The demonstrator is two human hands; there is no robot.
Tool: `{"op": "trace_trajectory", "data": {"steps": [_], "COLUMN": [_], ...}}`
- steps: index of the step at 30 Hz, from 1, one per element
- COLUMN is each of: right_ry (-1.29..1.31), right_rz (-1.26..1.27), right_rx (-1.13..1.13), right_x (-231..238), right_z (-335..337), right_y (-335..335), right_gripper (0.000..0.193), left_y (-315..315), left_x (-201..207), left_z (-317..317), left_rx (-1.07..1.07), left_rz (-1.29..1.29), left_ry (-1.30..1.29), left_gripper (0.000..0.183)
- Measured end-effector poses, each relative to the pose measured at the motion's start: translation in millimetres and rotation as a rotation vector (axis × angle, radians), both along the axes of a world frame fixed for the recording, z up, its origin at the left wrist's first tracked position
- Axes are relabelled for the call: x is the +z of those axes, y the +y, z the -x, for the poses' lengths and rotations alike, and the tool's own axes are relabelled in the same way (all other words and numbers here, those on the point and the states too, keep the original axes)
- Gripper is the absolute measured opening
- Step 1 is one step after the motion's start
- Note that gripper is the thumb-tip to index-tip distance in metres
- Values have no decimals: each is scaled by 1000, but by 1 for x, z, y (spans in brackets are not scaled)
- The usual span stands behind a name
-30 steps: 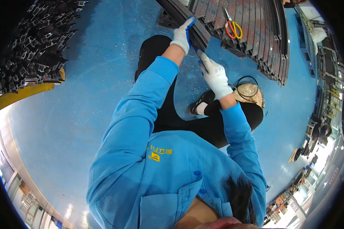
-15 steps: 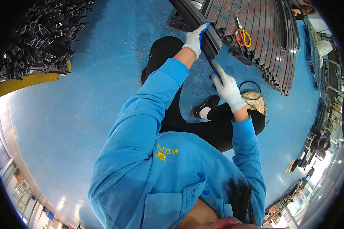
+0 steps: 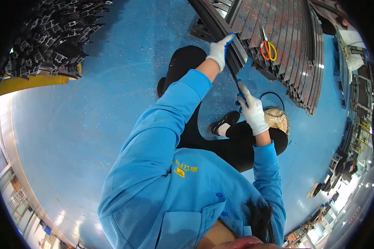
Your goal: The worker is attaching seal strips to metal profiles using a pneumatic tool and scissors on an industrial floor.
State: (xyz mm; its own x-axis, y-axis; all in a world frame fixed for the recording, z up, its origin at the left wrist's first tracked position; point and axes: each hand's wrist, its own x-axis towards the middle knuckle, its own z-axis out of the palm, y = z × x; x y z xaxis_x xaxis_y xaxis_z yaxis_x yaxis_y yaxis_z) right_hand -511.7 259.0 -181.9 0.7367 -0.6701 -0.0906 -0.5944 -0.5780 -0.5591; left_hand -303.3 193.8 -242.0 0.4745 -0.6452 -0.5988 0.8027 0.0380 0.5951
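Note:
My left hand [image 3: 221, 52], in a white glove with a blue palm, grips the edge of a long dark metal profile [image 3: 215, 24] slanting up to the far edge. Below the profile's near end, my right hand [image 3: 251, 108], gloved alike, is closed around a thin black strip [image 3: 237, 79] that runs up toward that end. Its index finger lies along the strip; the fingertips are partly hidden. A black strip loop [image 3: 278, 96] arcs above a tan bag [image 3: 277, 120] beside my right knee; whether it joins the held strip I cannot tell.
Orange-and-yellow-handled scissors [image 3: 268, 49] lie on a stack of long dark profiles [image 3: 289, 50] at the far right. Another pile of dark profiles [image 3: 56, 39] rests on a yellow support [image 3: 33, 85] at the far left. My shoe [image 3: 225, 122] is on the blue floor [image 3: 91, 137].
My right hand has moved slightly down, away from the profile's end, with its fingers on the strip. The whole view has shifted a little; my left hand still grips the profile.

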Motion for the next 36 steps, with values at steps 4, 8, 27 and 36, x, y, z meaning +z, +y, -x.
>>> {"op": "trace_trajectory", "data": {"steps": [4, 8, 27, 36], "right_ry": [93, 1, -47, 131], "right_rz": [85, 72, 176, -112], "right_rx": [-75, -23, -109, -227], "right_x": [-8, 1, 6, 64], "right_z": [-19, -24, -12, 61], "right_y": [-4, 2, 4, 44], "right_gripper": [54, 51, 43, 41], "left_y": [3, 7, -1, -5], "left_x": [15, 19, 4, -12], "left_z": [8, 0, 8, 4], "left_rx": [8, 24, -80, -39], "left_rz": [-10, -33, -87, -39], "left_ry": [-38, -67, -26, 38], "left_gripper": [68, 67, 66, 63]}}
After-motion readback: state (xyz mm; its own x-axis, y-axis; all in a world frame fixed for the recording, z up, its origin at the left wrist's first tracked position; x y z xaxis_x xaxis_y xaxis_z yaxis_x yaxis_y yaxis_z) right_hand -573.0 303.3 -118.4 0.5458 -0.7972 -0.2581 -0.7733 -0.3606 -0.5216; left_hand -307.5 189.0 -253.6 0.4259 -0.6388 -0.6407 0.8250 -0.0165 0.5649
